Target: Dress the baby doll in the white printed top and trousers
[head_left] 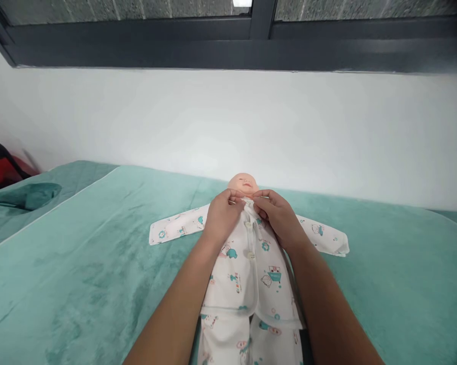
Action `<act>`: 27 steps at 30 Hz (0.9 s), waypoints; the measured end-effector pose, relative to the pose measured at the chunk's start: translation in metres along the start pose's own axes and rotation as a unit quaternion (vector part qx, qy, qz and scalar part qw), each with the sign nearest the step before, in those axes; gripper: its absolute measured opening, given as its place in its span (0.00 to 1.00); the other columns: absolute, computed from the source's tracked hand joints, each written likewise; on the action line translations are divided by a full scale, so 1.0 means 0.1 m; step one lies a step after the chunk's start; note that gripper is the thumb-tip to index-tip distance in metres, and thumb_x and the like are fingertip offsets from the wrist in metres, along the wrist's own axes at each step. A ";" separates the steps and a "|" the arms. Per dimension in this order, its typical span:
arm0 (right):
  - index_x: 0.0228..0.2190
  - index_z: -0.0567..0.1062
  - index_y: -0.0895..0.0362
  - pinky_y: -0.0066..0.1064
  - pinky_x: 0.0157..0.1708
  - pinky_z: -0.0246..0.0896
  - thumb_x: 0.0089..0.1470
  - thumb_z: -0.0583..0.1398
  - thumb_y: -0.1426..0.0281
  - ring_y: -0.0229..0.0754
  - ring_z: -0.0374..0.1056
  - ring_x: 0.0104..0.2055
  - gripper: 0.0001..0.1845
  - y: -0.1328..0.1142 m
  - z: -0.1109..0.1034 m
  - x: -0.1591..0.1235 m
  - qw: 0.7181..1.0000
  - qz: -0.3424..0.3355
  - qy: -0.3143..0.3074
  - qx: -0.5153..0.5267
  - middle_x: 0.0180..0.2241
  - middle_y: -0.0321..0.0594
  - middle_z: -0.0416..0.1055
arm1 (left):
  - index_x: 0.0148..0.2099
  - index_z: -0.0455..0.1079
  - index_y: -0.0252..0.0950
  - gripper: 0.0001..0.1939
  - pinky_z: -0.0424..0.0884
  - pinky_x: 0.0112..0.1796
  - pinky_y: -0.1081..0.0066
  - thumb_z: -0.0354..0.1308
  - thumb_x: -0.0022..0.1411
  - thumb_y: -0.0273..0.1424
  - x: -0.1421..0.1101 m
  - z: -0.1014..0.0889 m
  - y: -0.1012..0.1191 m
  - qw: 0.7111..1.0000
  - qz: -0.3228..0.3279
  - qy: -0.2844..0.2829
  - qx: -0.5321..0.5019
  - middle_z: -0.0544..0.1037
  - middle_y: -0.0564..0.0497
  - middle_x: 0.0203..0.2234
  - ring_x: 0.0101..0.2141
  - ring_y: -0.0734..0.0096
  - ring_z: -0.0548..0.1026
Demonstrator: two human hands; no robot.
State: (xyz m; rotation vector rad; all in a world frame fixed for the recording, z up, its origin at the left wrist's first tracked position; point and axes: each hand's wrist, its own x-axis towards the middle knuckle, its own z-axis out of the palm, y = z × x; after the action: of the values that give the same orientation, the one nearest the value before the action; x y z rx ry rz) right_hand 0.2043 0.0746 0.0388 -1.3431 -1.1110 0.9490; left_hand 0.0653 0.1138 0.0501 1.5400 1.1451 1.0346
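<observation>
A baby doll (244,181) lies face up, dressed in a white baby jacket (241,274) printed with teal and pink cartoons. At its neck, my left hand (228,208) pinches one side of the jacket's collar. My right hand (272,208) pinches the other side of the collar, close beside the left. Fastenings run down the jacket's front below my fingers. Its sleeves stretch out flat to both sides. Matching white baby pants (224,339) cover the doll's lower part at the bottom of the view. My fingers hide the collar's edges.
Under the doll spreads a teal plush sheet (99,274). Behind it rises a white wall (228,121) with a dark window frame (137,48) above. A red and black item (2,170) sits at the far left.
</observation>
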 end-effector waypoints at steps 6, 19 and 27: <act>0.20 0.63 0.55 0.29 0.23 0.48 0.52 0.57 0.54 0.35 0.54 0.22 0.20 -0.18 -0.05 -0.09 0.980 0.007 -0.036 -0.197 0.20 0.31 0.60 | 0.36 0.73 0.38 0.06 0.65 0.33 0.71 0.55 0.58 0.29 -0.15 -0.03 0.04 0.996 0.038 0.010 0.083 0.75 0.53 0.28 0.30 0.72 0.70; 0.20 0.59 0.53 0.33 0.23 0.41 0.57 0.53 0.63 0.39 0.55 0.21 0.16 -0.37 0.07 -0.47 0.870 -0.003 -0.058 -0.490 0.20 0.37 0.65 | 0.39 0.75 0.39 0.10 0.65 0.36 0.72 0.55 0.62 0.36 -0.42 -0.30 -0.13 0.984 0.115 -0.123 0.060 0.71 0.51 0.36 0.33 0.72 0.67; 0.25 0.60 0.52 0.33 0.27 0.44 0.58 0.50 0.67 0.42 0.60 0.25 0.09 -0.21 0.24 -0.69 0.862 -0.006 0.003 -0.508 0.24 0.38 0.66 | 0.36 0.74 0.38 0.08 0.64 0.34 0.72 0.55 0.60 0.33 -0.45 -0.32 -0.15 0.982 0.128 -0.122 0.063 0.71 0.52 0.34 0.32 0.72 0.66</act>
State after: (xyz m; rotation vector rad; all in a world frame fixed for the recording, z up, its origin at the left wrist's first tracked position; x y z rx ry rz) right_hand 0.1627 0.0131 0.0535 -2.1506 -1.7137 0.2873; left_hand 0.0218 0.0781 0.0381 1.8950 0.8722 0.9199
